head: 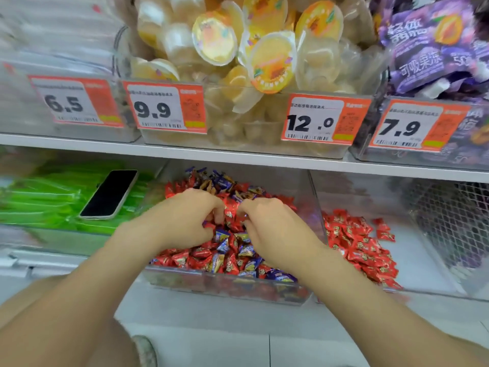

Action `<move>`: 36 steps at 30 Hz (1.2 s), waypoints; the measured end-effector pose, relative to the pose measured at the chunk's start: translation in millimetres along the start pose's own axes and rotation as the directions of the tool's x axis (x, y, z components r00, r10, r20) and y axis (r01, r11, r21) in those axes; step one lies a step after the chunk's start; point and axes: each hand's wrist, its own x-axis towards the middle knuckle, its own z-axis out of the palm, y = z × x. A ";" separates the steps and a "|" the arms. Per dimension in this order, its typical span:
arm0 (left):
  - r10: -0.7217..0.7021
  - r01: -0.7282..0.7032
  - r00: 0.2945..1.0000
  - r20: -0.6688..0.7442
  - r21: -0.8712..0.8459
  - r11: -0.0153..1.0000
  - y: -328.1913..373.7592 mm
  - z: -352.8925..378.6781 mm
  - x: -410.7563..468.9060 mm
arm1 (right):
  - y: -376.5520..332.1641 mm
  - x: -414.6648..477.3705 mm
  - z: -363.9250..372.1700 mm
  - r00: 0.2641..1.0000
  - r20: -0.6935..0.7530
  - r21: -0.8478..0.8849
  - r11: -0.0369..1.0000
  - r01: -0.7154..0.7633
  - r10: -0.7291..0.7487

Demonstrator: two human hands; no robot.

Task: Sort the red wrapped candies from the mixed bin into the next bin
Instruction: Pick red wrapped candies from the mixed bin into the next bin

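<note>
Mixed bin [227,290], frame centre: left hand [185,215] and right hand [275,229] have fingers curled into the pile; a grip cannot be confirmed. Advise pinching only red candies [230,213] and dropping them in the next bin [423,260], centre right.

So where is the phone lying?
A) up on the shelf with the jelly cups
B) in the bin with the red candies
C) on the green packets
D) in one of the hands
C: the phone lies flat, dark screen up, on top of the green packets in the left-hand bin.
</note>
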 end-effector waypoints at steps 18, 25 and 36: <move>-0.018 0.019 1.000 -0.015 0.095 0.995 -24.3 7.7 -3.8 | 6.4 39.2 5.3 0.977 0.061 0.374 0.903 -0.211 0.203; 0.044 -0.047 0.995 -0.090 -0.030 0.998 -28.1 3.3 -8.5 | 6.8 21.6 7.0 0.962 0.003 0.127 0.954 -0.271 0.273; 0.035 -0.035 0.999 -0.001 0.121 0.992 -20.9 14.5 -11.8 | -0.9 37.0 20.6 0.985 0.156 -0.072 0.996 -0.060 0.071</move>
